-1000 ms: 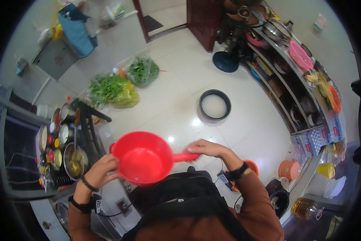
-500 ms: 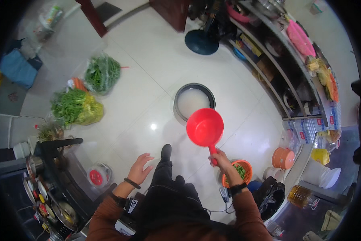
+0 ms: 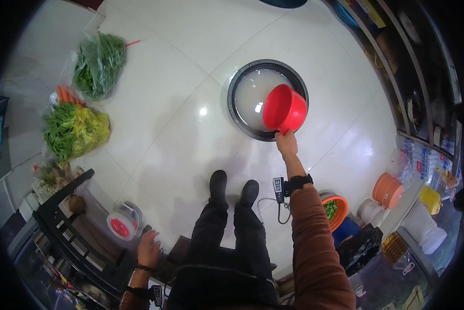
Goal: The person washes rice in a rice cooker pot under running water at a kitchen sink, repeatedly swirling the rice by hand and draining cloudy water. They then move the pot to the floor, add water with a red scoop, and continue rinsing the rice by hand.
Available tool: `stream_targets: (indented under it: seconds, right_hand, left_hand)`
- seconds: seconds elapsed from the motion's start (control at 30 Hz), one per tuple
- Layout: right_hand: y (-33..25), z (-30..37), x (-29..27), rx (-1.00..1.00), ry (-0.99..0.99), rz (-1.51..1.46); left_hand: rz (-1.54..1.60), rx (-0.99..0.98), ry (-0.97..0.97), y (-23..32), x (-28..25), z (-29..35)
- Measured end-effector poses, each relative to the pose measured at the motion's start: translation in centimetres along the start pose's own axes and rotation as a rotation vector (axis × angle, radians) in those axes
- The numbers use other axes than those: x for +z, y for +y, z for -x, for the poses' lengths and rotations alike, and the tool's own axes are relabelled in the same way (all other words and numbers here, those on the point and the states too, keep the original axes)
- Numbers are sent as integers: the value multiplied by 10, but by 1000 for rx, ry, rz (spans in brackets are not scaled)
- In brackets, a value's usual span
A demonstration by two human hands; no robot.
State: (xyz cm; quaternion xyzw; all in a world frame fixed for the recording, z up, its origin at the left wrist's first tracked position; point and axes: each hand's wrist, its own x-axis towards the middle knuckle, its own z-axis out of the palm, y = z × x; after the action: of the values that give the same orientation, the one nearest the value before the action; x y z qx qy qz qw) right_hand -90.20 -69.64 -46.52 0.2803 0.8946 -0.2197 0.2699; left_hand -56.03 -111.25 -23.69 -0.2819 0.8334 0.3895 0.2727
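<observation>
My right hand point(image 3: 286, 143) grips the handle of a red plastic dipper point(image 3: 293, 106). The dipper is tilted, its mouth turned left, over a dark round basin point(image 3: 233, 114) on the floor. Cloudy whitish liquid point(image 3: 252, 95) fills part of that basin; whether the dipper's lip touches it I cannot tell. My left hand point(image 3: 148, 249) hangs low at my left side, its fingers partly spread and holding nothing that I can see. Close by it stands a clear tub with a red-centred lid point(image 3: 121, 226).
Bagged greens point(image 3: 99, 67), carrots point(image 3: 67, 95) and leafy vegetables point(image 3: 72, 132) lie on the floor at left. Shelving point(image 3: 392, 67) lines the right side. An orange basket point(image 3: 339, 212) with greens and an orange bucket point(image 3: 388, 190) stand at lower right. A black rack point(image 3: 77, 237) is at lower left.
I have come closer to the basin. My right hand has moved the dipper forward over it and tipped it from facing up to facing left. My left hand has dropped back toward my side.
</observation>
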Motion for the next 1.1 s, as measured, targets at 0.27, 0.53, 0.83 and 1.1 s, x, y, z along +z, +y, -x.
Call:
stream_targets:
  seconds: [0.27,0.53,0.83,1.1]
  right_hand:
    - [-19,-17,-1,69,0,60]
    - [-22,-25,6,10,-17,64]
    - [-38,-25,8,30,-105,6]
    - [-26,-28,18,-2,-137,-457]
  left_hand:
    - [27,-45,-62,7,19,2]
    - [-7,-45,-30,12,18,-3]
    - [25,-68,-22,29,18,-7]
    - [-14,-80,-29,37,13,-7]
